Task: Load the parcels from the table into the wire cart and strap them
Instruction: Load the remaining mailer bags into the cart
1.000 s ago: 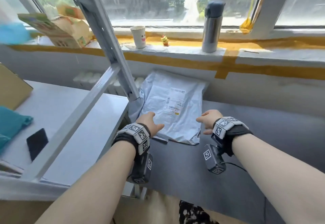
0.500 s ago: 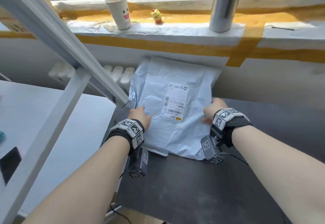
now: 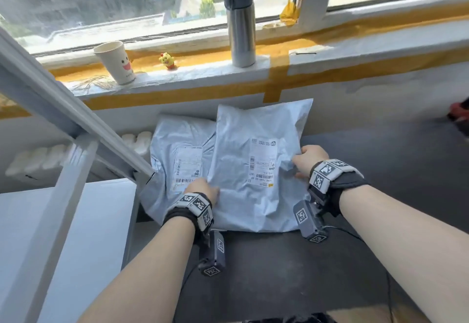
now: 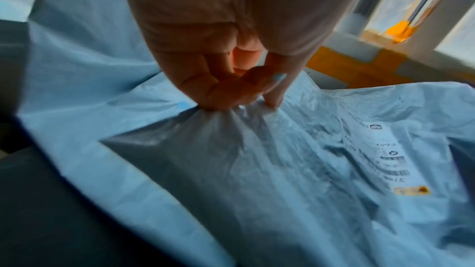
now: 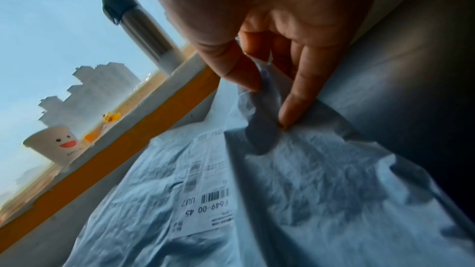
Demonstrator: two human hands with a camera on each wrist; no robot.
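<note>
Two pale grey plastic mailer parcels lie on the dark table (image 3: pixel 317 272) under the window sill. The upper parcel (image 3: pixel 256 167) carries a white label and is tilted, its far end raised toward the wall. It overlaps the lower parcel (image 3: pixel 177 150), which lies to its left. My left hand (image 3: pixel 205 190) pinches a bunch of the upper parcel's plastic (image 4: pixel 231 129) at its left edge. My right hand (image 3: pixel 304 160) pinches the upper parcel's right edge (image 5: pixel 267 96) between thumb and fingers. No wire cart shows in any view.
A grey metal frame (image 3: pixel 76 124) slants across the left, over a white table (image 3: pixel 76 234). On the sill stand a paper cup (image 3: pixel 115 62), a small yellow figure (image 3: pixel 167 60) and a steel flask (image 3: pixel 241 23). Something red (image 3: pixel 460 114) sits at the right edge.
Both hands reached forward and took hold of the top parcel's edges. It has come up and shifted right, uncovering a second parcel beneath it on the left.
</note>
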